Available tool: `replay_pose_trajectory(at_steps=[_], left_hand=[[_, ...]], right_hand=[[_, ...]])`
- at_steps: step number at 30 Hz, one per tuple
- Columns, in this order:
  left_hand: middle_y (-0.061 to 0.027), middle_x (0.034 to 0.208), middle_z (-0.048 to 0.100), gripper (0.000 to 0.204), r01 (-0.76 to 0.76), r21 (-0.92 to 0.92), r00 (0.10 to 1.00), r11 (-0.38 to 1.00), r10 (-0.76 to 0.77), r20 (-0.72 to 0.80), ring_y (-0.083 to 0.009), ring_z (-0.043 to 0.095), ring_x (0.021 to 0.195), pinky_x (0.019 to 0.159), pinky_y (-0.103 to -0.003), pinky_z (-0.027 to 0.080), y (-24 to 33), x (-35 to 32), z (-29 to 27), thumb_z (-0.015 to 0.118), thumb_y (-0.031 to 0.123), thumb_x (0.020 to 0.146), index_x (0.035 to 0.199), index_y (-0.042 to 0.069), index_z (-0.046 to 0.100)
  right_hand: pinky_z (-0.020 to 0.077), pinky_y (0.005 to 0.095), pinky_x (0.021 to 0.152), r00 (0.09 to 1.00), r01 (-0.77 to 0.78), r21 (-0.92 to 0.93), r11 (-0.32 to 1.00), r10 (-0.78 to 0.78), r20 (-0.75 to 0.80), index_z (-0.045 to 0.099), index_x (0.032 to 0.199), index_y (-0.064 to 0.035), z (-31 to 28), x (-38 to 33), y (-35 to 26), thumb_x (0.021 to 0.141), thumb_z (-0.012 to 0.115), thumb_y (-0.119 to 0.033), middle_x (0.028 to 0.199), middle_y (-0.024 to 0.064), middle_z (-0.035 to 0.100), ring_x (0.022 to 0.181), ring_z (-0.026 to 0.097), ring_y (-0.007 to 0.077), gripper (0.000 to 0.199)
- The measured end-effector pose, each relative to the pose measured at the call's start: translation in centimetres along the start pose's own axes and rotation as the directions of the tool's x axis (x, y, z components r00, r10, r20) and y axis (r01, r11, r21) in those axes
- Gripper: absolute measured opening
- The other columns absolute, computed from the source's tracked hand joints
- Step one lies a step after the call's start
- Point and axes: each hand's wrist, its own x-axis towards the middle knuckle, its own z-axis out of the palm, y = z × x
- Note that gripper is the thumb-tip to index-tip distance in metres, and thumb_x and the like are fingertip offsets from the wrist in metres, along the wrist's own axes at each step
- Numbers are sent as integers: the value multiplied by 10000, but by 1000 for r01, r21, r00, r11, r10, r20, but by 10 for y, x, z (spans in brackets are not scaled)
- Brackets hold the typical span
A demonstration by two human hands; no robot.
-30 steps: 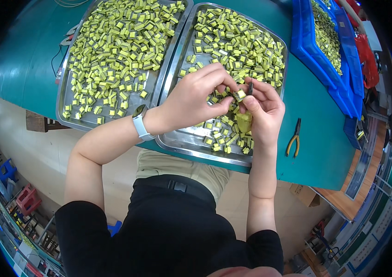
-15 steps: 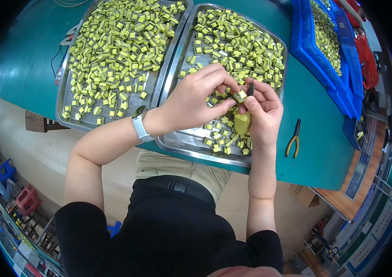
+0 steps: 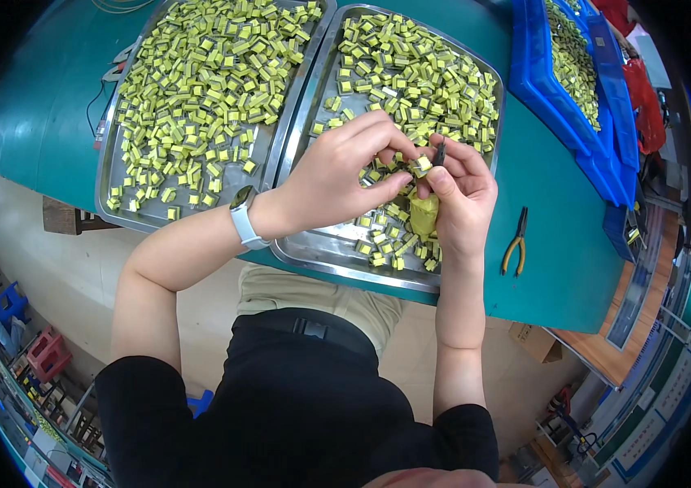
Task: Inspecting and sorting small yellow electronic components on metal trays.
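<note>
Thumb and forefinger of the left hand (image 3: pixel 354 167) are held nearly together, and a small yellow-and-silver rectangular block (image 3: pixel 421 166) is apparently pinched at their tips, above a shallow rectangular silver metal tray (image 3: pixel 317 247). The right hand (image 3: pixel 469 195) is curled closed around a slim black tool (image 3: pixel 439 153); a bulging yellow wrapped piece (image 3: pixel 424 215) is seen beside its palm, though whether both form one tool cannot be told. Block and tool are held side by side, presumably so that both can be steadied closely. More yellow blocks (image 3: pixel 411 73) are spread in the tray, probably for easy picking. Black-jawed, yellow-handled pliers (image 3: pixel 514 244) are laid on the green tabletop (image 3: pixel 561 236), near the right forearm.
</note>
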Motion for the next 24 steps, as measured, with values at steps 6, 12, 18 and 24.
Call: replay_pose_trajectory(at_steps=[6,12,18,24], left_hand=[[-24,843,567,213,24,-2,1000,1000,-24,1,-110,535,690,530,-234,401,1,-1,1,722,22,748,937,58,630],[-26,834,562,208,13,-10,1000,1000,-13,-2,-111,536,686,526,-235,399,1,0,1,712,16,749,935,55,628],[-34,828,556,212,8,3,1000,1000,-8,-2,-127,540,689,535,-248,404,1,0,0,720,24,751,938,54,623],[-37,820,548,224,6,18,1000,1000,-6,-13,-134,538,690,544,-248,403,3,-1,0,723,35,761,949,56,603]], right_hand=[[488,252,622,1000,0,-3,1000,0,14,556,1194,71,-1,0,1,863,665,-16,1040,174,682,754,617,142,359],[490,253,629,999,2,-6,1000,-1,35,558,1196,65,-1,0,0,862,669,-21,1042,172,682,756,616,141,362],[494,246,640,1000,29,-48,998,-29,9,553,1191,66,2,-2,-2,855,667,-1,1053,170,676,780,622,137,361],[509,223,660,993,109,-202,973,-114,-11,556,1178,61,11,-3,0,843,668,28,1033,160,676,794,625,122,355]])
